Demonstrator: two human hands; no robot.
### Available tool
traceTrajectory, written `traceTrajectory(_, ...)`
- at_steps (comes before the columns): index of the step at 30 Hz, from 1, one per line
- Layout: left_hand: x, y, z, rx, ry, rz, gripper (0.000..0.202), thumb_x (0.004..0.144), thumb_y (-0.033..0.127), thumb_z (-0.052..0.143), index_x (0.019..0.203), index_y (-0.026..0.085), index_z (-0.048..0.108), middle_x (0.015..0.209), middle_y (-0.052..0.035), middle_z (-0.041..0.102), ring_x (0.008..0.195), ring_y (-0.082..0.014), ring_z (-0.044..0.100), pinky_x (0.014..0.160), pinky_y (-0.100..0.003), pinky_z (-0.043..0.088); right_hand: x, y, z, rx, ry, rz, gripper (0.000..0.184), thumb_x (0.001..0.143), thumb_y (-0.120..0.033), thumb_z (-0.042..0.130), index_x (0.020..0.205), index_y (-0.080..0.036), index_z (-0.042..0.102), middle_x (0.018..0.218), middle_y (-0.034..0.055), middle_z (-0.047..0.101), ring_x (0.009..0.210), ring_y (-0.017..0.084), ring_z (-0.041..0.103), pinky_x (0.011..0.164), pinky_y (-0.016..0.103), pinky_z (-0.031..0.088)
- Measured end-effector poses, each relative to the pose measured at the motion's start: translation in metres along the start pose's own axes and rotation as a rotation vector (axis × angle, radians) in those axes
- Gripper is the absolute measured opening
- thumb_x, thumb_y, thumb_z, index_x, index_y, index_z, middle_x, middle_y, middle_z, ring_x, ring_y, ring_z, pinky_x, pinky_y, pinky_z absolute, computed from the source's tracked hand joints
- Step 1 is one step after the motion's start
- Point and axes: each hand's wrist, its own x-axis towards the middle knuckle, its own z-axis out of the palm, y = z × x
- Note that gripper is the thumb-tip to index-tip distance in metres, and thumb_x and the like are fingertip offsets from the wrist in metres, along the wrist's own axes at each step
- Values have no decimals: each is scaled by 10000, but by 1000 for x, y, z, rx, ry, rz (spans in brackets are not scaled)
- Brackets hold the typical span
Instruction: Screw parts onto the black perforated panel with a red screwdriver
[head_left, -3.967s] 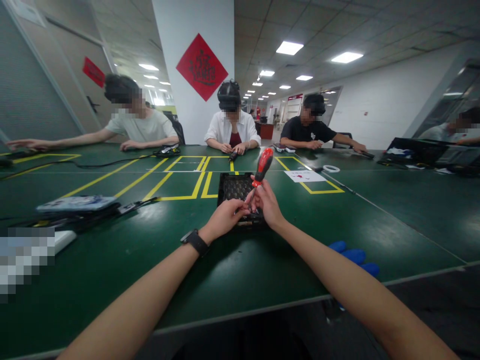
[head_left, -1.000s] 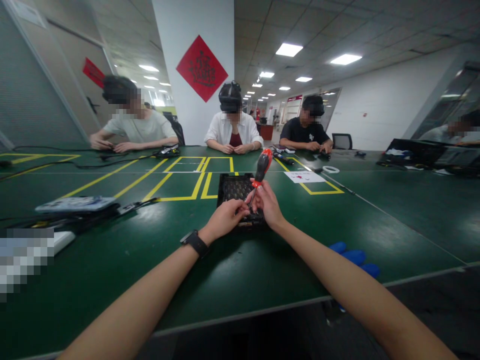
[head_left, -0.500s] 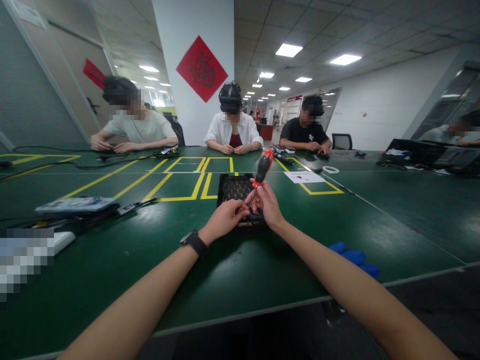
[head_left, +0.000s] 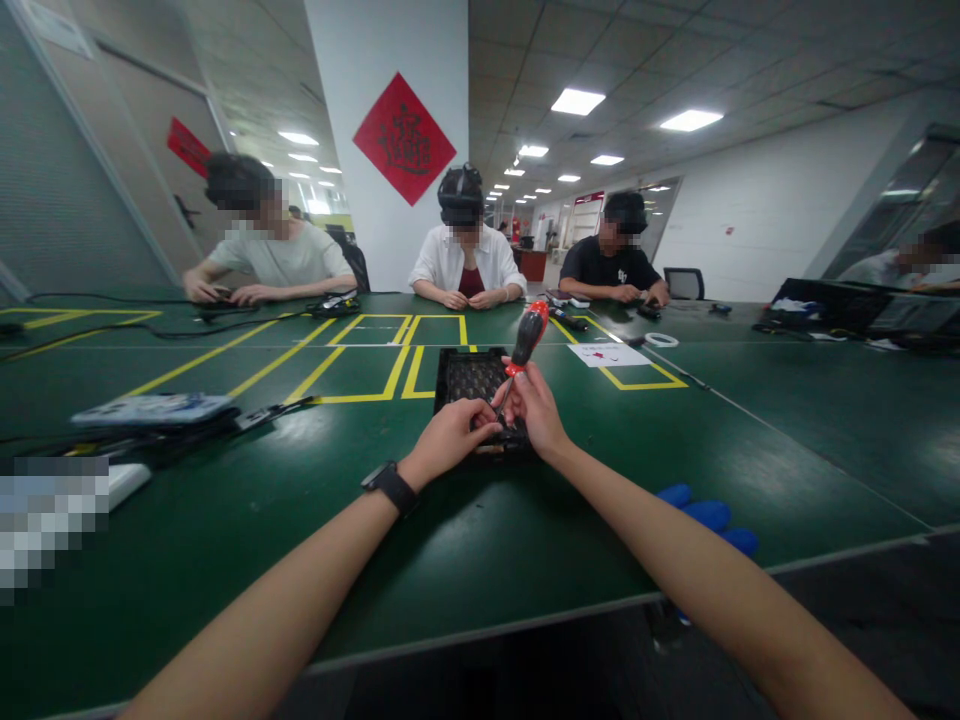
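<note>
My right hand [head_left: 536, 408] is closed around the lower part of a screwdriver [head_left: 530, 335] with a red and black handle. The screwdriver leans, its handle up and to the right and its shaft running down between my two hands. My left hand [head_left: 459, 432] is pinched by the lower end of the shaft; what its fingertips grip, if anything, is hidden. Both hands are over a black shallow tray [head_left: 444, 388] with a patterned, bumpy inside. The front of the tray is partly covered by my fingers, and the screwdriver's tip cannot be made out.
Blue padded shapes [head_left: 709, 514] lie by my right forearm. A flat pale-blue case [head_left: 154, 409] and black cables lie on the left. A printed white sheet [head_left: 609, 355] and white ring [head_left: 661, 340] are beyond my right hand. Several people sit across the green table [head_left: 300, 490].
My hands, the screwdriver and the tray are almost where they were. Across the table, the hands of the people at left and right have shifted slightly.
</note>
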Motion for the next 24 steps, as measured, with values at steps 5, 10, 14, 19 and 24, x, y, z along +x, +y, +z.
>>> traceTrajectory(5, 0, -2, 2, -19, -1, -4, 194, 776, 355, 577, 807, 169, 624, 761, -21, 633, 690, -139, 548, 648, -247, 408, -1, 0, 0, -8, -6, -10, 392, 867, -456, 394, 1174, -214, 413, 667, -33, 570, 407, 48, 420, 396, 169, 342)
traceTrajectory(10, 0, -5, 3, -26, 3, 27, 153, 798, 297, 550, 836, 173, 631, 793, -35, 640, 733, -152, 567, 697, -260, 427, 0, 1, -2, 18, -17, 0, 393, 878, -450, 365, 1185, -208, 408, 672, -24, 584, 407, 52, 429, 397, 173, 350)
traceTrajectory(14, 0, -3, 2, -39, -18, 55, 161, 822, 271, 510, 854, 181, 639, 809, -35, 646, 754, -152, 572, 722, -263, 430, 0, 2, -2, 30, -22, 2, 381, 877, -440, 378, 1178, -208, 411, 667, -29, 576, 404, 50, 429, 395, 172, 349)
traceTrajectory(19, 0, 0, 0, -60, 3, 9, 192, 803, 332, 543, 864, 178, 640, 817, -31, 653, 736, -147, 576, 712, -261, 432, -1, 1, 0, -22, 26, -41, 364, 871, -454, 389, 1143, -214, 424, 661, -38, 560, 397, 43, 401, 392, 169, 340)
traceTrajectory(24, 0, -1, 1, -60, -8, -22, 208, 764, 374, 589, 807, 174, 627, 769, -16, 642, 674, -135, 558, 657, -249, 423, -1, 1, 0, -48, 34, -56, 339, 874, -437, 395, 1133, -220, 424, 675, -36, 561, 401, 43, 412, 390, 169, 335)
